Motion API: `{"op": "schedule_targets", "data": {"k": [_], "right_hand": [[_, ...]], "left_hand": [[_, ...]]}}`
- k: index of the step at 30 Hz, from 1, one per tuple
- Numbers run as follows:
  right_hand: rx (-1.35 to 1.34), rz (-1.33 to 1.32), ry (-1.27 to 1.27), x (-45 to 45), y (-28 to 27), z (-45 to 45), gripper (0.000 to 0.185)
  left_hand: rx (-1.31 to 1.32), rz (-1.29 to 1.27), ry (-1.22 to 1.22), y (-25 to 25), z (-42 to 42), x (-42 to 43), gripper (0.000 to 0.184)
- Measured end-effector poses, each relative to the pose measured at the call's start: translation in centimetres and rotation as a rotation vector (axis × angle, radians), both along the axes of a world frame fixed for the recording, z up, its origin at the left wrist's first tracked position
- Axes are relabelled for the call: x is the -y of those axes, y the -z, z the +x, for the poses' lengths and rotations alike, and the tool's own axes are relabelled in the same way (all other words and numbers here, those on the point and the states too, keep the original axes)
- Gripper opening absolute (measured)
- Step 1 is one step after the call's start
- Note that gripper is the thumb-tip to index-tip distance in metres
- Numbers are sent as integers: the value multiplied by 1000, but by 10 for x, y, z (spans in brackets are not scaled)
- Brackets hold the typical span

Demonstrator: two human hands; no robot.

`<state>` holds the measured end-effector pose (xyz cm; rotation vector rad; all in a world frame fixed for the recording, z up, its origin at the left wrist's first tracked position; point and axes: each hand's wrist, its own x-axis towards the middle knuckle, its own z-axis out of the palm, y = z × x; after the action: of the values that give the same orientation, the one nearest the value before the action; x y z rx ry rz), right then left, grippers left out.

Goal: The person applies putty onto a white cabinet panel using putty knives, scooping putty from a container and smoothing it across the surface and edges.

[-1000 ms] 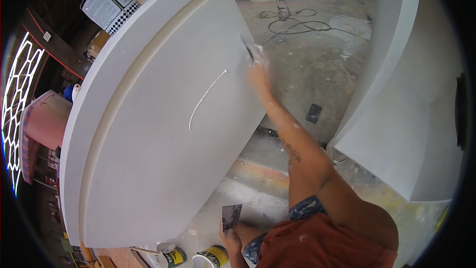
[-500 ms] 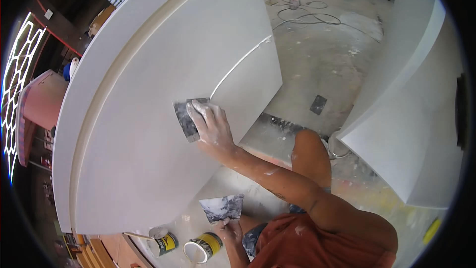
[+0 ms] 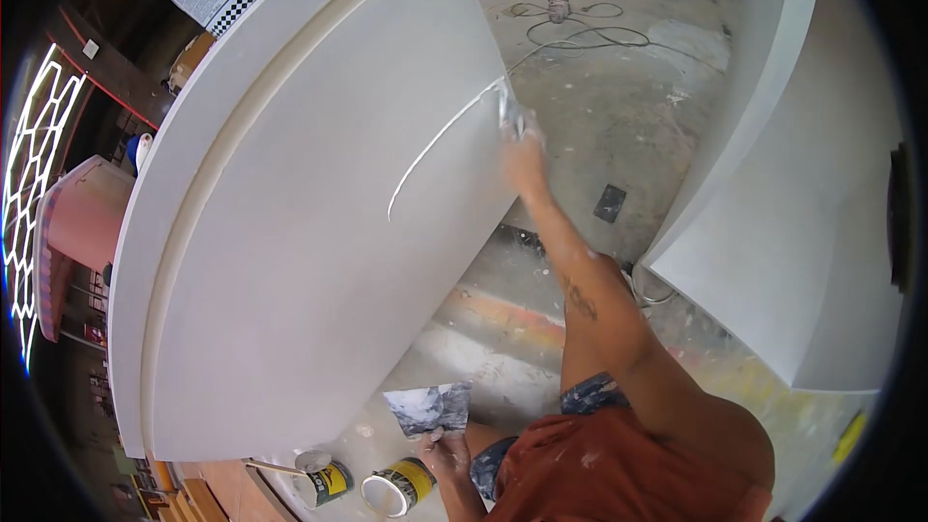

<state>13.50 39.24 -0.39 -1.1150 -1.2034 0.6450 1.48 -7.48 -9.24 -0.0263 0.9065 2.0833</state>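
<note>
The right hand, its skin smeared with white, is closed around a thin flat spreading blade seen nearly edge-on, at the right edge of a large pale grey curved panel; the fingers are bent, but blur hides their exact grip. The top of the blade is at the upper end of a thin, raised line of white paste, which curves down and to the left across the panel's smooth face. A raised rim with a beige groove beside it follows the panel's outer curve. Low in the view, the left hand is partly closed, pinching the lower edge of a flat rectangular plate smeared with white and dark grey, held out below the panel's lower right edge. Near that hand, on its left, is an open round can with a yellow and black label and white contents; a second can with a yellow and black label is farther left, near the panel's bottom edge. A small dark rectangular piece lies on the stained concrete floor to the right of the right forearm, and a loosely coiled grey cable lies beyond it. A second pale curved form stands at the right.
</note>
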Motion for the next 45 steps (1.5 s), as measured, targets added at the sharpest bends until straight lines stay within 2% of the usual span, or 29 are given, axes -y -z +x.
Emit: {"op": "schedule_targets", "data": {"k": [4,7,11,13,14,16,19,20,23,29,32,34,36,40,45], "right_hand": [[37,85,97,-46,-3,8,30],[89,161,123,-65,0,1,33],[54,70,103,-36,-23,-13,37],[130,260,168,-26,-18,-28,40],[135,255,171,-13,-22,-33,40],[92,298,51,15,-35,-39,32],[152,202,-45,23,-31,-26,33],[153,53,28,15,-22,-26,33],[27,133,48,-20,-37,0,36],[34,112,82,-41,-26,-12,39],[160,269,123,-13,-22,-28,47],[162,315,52,16,-27,-47,58],[130,260,-49,55,-39,-63,46],[244,290,-175,112,-32,-96,66],[273,410,-270,160,-21,-122,64]], "left_hand": [[9,-44,17,-12,2,-6,68],[-2,-54,18,-22,8,-11,69],[5,-58,4,-19,6,-12,66],[4,-58,24,-20,6,-14,66],[2,-51,41,-21,6,-14,66],[14,-66,52,-24,3,-14,68],[13,-66,77,-33,7,-22,71],[4,-57,90,-37,8,-22,71],[-6,-66,141,-38,4,-23,71],[-16,-67,82,-18,1,-15,72],[-10,-67,46,-10,-1,-9,72],[42,-50,45,-18,1,-13,71],[93,-34,49,-20,2,-13,70],[80,-34,22,-7,-3,-9,68],[71,-42,11,-19,4,-13,67]]}}
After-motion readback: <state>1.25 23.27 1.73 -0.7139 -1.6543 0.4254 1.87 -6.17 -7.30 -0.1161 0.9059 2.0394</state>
